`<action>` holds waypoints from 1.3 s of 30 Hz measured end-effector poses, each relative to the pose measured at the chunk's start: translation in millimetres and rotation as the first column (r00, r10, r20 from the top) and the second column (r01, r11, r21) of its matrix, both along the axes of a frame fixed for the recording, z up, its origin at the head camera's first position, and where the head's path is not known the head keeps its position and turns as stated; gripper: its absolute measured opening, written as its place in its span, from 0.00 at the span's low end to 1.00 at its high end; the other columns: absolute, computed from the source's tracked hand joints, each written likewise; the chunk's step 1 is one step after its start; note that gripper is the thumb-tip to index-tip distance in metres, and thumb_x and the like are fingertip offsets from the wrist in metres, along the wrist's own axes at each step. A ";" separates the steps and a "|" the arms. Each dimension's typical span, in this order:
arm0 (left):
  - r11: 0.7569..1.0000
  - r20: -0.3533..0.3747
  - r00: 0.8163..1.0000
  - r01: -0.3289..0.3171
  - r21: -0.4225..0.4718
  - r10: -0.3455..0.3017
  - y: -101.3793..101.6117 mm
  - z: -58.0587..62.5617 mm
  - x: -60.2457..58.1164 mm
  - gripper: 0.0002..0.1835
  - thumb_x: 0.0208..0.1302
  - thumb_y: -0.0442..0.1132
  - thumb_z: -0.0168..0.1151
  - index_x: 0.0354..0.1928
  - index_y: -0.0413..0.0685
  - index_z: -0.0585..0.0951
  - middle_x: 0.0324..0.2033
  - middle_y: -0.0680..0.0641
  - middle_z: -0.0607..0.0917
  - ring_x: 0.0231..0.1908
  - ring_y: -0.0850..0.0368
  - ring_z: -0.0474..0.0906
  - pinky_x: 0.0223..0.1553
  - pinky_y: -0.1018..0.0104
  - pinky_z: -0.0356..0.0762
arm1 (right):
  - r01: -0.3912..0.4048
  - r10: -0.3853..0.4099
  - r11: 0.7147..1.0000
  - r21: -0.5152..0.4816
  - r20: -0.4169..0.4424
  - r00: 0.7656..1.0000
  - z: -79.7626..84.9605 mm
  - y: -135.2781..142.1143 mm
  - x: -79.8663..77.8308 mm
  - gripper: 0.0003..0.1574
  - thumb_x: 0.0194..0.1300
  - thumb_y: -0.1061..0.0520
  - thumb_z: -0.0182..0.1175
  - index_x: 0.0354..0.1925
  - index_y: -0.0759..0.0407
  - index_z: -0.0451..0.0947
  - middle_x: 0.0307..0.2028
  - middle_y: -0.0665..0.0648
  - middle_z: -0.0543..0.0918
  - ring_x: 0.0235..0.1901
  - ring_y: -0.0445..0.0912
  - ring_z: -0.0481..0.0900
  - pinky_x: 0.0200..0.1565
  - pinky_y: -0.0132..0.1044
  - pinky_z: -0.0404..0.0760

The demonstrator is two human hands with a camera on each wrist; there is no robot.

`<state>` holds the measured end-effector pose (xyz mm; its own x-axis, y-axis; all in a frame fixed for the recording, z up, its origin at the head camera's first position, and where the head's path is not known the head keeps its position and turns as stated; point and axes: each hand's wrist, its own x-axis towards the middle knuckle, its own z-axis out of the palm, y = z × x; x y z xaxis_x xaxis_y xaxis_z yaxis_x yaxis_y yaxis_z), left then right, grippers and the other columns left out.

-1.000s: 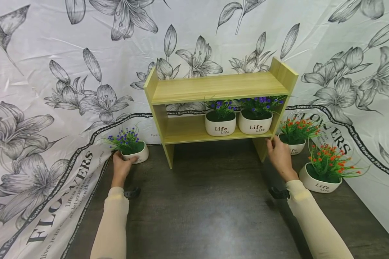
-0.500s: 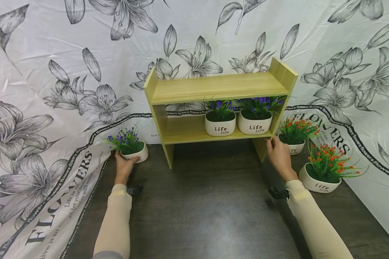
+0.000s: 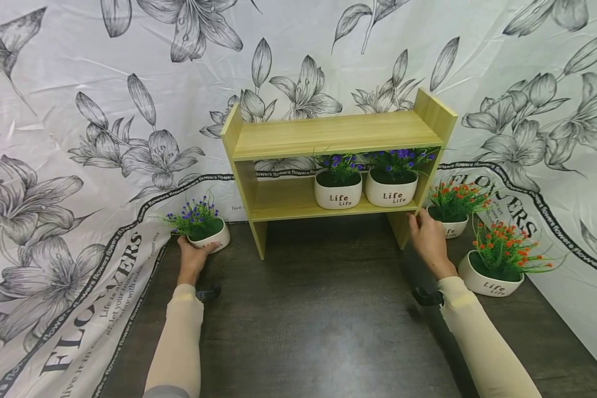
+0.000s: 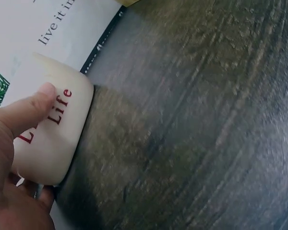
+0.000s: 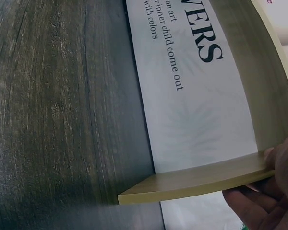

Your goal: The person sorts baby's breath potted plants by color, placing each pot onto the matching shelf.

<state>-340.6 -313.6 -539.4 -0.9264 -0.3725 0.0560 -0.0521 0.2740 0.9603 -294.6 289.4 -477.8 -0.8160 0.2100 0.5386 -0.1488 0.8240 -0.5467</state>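
On the table at the left, my left hand (image 3: 194,260) grips a white "Life" flowerpot (image 3: 219,236) with purple flowers (image 3: 193,214). In the left wrist view the thumb (image 4: 44,98) presses the lettered front of the pot (image 4: 69,129), and other fingers curl round its end. My right hand (image 3: 429,243) pinches the right side panel of a light wooden shelf (image 3: 338,131), just below the middle board. The right wrist view shows that panel (image 5: 197,186) between thumb and fingers. Two more white pots with purple flowers (image 3: 338,193) (image 3: 392,190) stand on the middle board's right half.
Right of the shelf, two white pots with orange flowers (image 3: 450,228) (image 3: 492,281) stand on the dark table (image 3: 308,320). A white cloth with printed flowers (image 3: 298,55) hangs behind and along both sides. A dark band sits on each wrist.
The left forearm has swung slightly to the right, and the pot in the left hand has shifted very little. The right hand and the shelf have stayed put.
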 end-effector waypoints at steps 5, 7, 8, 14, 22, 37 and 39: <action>1.000 -0.009 1.000 -0.001 -0.015 0.000 -0.7 -2.2 1.3 0.55 0.62 0.29 0.76 0.80 0.35 0.47 0.77 0.28 0.60 0.78 0.34 0.59 0.81 0.43 0.56 | 0.004 -0.004 1.000 -0.002 0.006 1.000 -0.4 0.3 0.0 0.15 0.82 0.55 0.58 0.40 0.66 0.77 0.22 0.63 0.79 0.19 0.55 0.74 0.23 0.42 0.66; 0.999 -0.009 1.000 -0.005 -0.040 0.005 -1.8 -3.9 0.8 0.53 0.62 0.30 0.77 0.80 0.34 0.51 0.76 0.28 0.63 0.76 0.34 0.62 0.80 0.42 0.59 | 0.009 -0.009 1.000 -0.003 0.012 1.000 0.3 0.1 0.2 0.15 0.82 0.54 0.58 0.40 0.65 0.77 0.22 0.63 0.79 0.19 0.54 0.74 0.23 0.41 0.66; 0.999 -0.007 1.000 -0.006 -0.054 0.005 -2.3 -4.4 0.6 0.53 0.62 0.31 0.78 0.80 0.34 0.53 0.75 0.28 0.64 0.75 0.35 0.63 0.79 0.41 0.60 | 0.009 -0.009 1.000 -0.004 0.016 1.000 0.7 0.0 0.4 0.15 0.82 0.54 0.57 0.40 0.65 0.77 0.22 0.62 0.79 0.19 0.54 0.74 0.23 0.41 0.66; 0.996 0.003 1.000 -0.004 -0.086 0.004 -4.6 -5.4 1.5 0.49 0.63 0.35 0.78 0.80 0.34 0.58 0.73 0.29 0.66 0.73 0.36 0.64 0.78 0.42 0.61 | 0.002 -0.001 1.000 -0.012 0.035 0.999 2.8 -0.8 0.6 0.16 0.83 0.54 0.56 0.40 0.66 0.76 0.22 0.62 0.78 0.19 0.53 0.73 0.23 0.40 0.66; 0.998 0.054 0.998 0.014 -0.068 -0.010 -4.9 -6.1 3.5 0.52 0.66 0.39 0.76 0.83 0.41 0.53 0.76 0.31 0.67 0.75 0.37 0.65 0.78 0.42 0.61 | 0.007 -0.007 1.000 -0.013 0.047 0.999 2.3 0.0 0.2 0.16 0.83 0.53 0.56 0.41 0.66 0.76 0.23 0.63 0.79 0.20 0.54 0.74 0.23 0.41 0.67; 0.994 0.020 0.999 -0.045 -0.097 0.047 -3.3 -8.7 7.5 0.53 0.64 0.42 0.78 0.84 0.44 0.57 0.74 0.32 0.73 0.72 0.37 0.72 0.73 0.43 0.69 | 0.004 -0.004 1.000 -0.015 0.032 0.999 1.7 0.2 -0.4 0.15 0.83 0.54 0.56 0.42 0.66 0.77 0.23 0.63 0.79 0.20 0.55 0.74 0.24 0.41 0.67; 0.992 0.023 0.998 -0.055 -0.115 0.058 -3.3 -8.6 8.6 0.54 0.63 0.43 0.79 0.85 0.43 0.57 0.75 0.32 0.73 0.72 0.38 0.72 0.74 0.43 0.69 | 0.004 -0.004 1.000 -0.016 0.039 0.999 1.1 0.4 -0.4 0.15 0.83 0.54 0.56 0.42 0.66 0.77 0.24 0.63 0.79 0.21 0.55 0.75 0.23 0.41 0.67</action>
<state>-331.9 -316.9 -547.9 -0.9058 -0.4166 0.0770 -0.0955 0.3778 0.9209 -295.0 289.8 -476.7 -0.8352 0.2218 0.5032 -0.1242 0.8154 -0.5655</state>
